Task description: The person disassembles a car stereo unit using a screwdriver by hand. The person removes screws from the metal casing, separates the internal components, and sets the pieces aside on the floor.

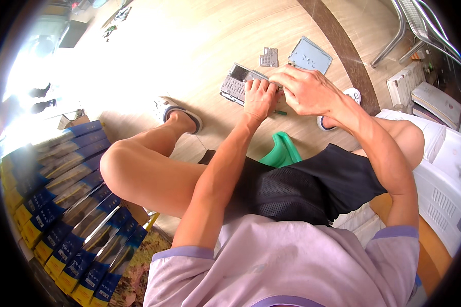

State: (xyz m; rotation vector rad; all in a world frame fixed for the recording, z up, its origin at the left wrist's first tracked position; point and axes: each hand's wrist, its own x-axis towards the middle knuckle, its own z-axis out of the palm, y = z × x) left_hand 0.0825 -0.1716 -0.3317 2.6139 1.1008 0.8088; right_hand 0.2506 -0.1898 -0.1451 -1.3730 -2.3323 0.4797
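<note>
A flat grey electronic device [235, 84] with rows of slots and a dark rectangular panel lies on the floor between my feet. My left hand [260, 97] presses on its right part, fingers together and bent over it. Just to the right, my right hand [307, 89] is closed in a pinch over the device's right end; what it pinches is hidden by the fingers. A small green piece [280, 112] shows on the floor below the hands. Beyond the right hand lies a blue-grey flat cover [312, 53], partly hidden by it. A small grey slotted plate [269, 57] is to its left.
A green plastic stool [281, 151] shows between my legs. Stacked blue and yellow boxes [77, 220] stand at the left. White plastic housings [440, 189] are on the right, with a metal chair [420, 25] farther off. Dark items [117, 20] lie at the far left.
</note>
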